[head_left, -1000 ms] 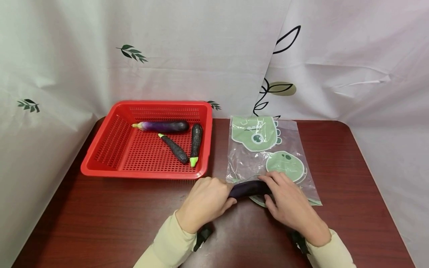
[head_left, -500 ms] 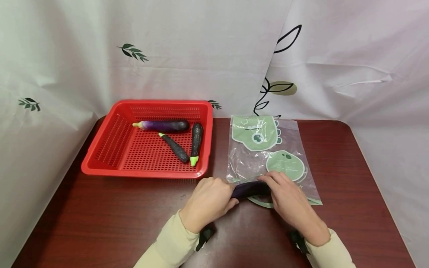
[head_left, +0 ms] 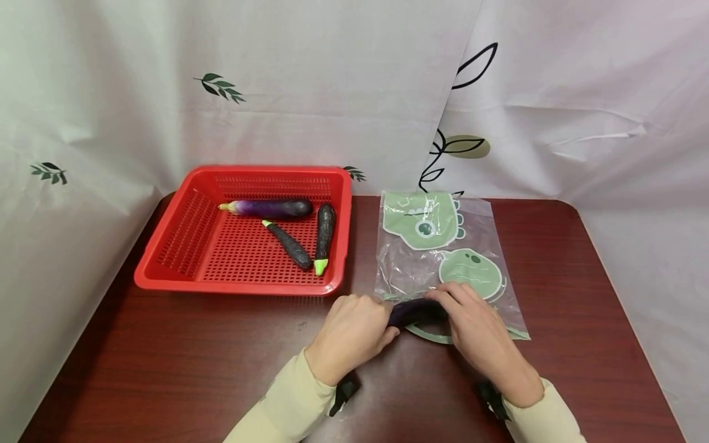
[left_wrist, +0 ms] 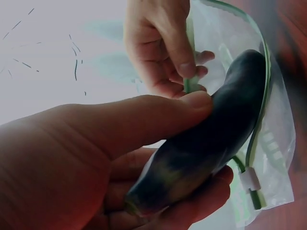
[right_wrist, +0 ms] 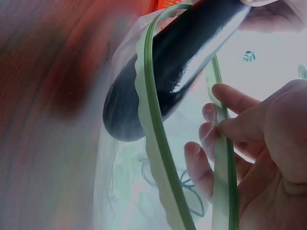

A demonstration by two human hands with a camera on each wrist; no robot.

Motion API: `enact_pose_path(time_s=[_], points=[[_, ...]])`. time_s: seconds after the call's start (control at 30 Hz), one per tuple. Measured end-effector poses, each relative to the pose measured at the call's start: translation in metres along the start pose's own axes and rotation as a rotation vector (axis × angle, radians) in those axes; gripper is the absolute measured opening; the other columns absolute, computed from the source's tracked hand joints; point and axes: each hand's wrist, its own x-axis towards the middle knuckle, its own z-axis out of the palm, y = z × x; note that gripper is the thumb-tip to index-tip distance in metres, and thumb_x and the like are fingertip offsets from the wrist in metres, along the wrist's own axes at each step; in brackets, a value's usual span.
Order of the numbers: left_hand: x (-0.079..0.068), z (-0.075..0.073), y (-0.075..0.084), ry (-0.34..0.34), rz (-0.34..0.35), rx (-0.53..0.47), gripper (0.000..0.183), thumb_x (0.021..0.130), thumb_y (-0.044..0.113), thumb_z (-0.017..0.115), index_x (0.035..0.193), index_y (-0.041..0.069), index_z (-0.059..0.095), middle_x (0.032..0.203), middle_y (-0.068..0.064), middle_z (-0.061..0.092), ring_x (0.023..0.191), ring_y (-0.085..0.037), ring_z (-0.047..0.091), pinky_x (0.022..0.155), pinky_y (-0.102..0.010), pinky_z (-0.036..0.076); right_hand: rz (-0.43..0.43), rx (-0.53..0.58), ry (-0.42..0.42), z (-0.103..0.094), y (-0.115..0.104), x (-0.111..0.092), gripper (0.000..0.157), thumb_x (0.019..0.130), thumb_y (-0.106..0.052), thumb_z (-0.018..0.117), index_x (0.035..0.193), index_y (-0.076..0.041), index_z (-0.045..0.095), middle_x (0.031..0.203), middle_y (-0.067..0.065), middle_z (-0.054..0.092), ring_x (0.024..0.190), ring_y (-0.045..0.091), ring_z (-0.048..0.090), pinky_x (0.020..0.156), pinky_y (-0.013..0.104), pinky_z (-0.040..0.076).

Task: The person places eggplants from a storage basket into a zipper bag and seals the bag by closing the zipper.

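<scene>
My left hand (head_left: 351, 335) grips a dark purple eggplant (left_wrist: 211, 129) near its stem end, thumb on top and fingers beneath. The rounded far end reaches through the mouth of a clear zip bag (head_left: 407, 274) printed with green cartoon shapes. In the right wrist view, one green zip edge (right_wrist: 156, 105) crosses over the eggplant. My right hand (right_wrist: 273, 134) pinches the opposite edge between thumb and fingers, so the mouth gapes. A white slider (left_wrist: 249, 180) sits at one end of the zip in the left wrist view.
A red perforated basket (head_left: 238, 287) stands at the back left. Inside are a purple eggplant (head_left: 271, 208) and two smaller dark eggplants with green stems, one (head_left: 290, 245) slanting, one (head_left: 324, 231) along the right wall. Patterned white cloth (head_left: 332, 92) hangs behind the brown table (head_left: 210, 357).
My left hand has moved slightly right, carrying the eggplant further into the bag's mouth. The right hand stays at the bag's edge, its thumb now tucked out of sight in the head view.
</scene>
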Motion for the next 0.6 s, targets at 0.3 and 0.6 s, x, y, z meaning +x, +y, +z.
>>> enact_pose_path(time_s=[0.3,0.6], points=[[0.001,0.004,0.007,0.083,-0.028,0.037,0.03,0.07,0.046,0.072,0.07,0.017,0.063,0.06,0.002,0.06,0.045,-0.023,0.055,0.037,-0.035,0.034,-0.018,-0.012,0.018,-0.002,-0.001,0.0,0.039,0.079,0.008,0.048,0.108,-0.013,0.063,0.105,0.0,0.056,0.096,0.02,0.051,0.078,0.037,0.045],[0.003,0.008,0.013,0.159,-0.072,0.01,0.03,0.071,0.045,0.073,0.071,0.017,0.064,0.063,0.002,0.061,0.047,-0.023,0.057,0.038,-0.035,0.036,-0.052,0.007,0.054,-0.003,0.0,0.0,0.039,0.08,0.007,0.046,0.108,-0.014,0.064,0.106,0.001,0.056,0.097,0.019,0.051,0.078,0.035,0.046]])
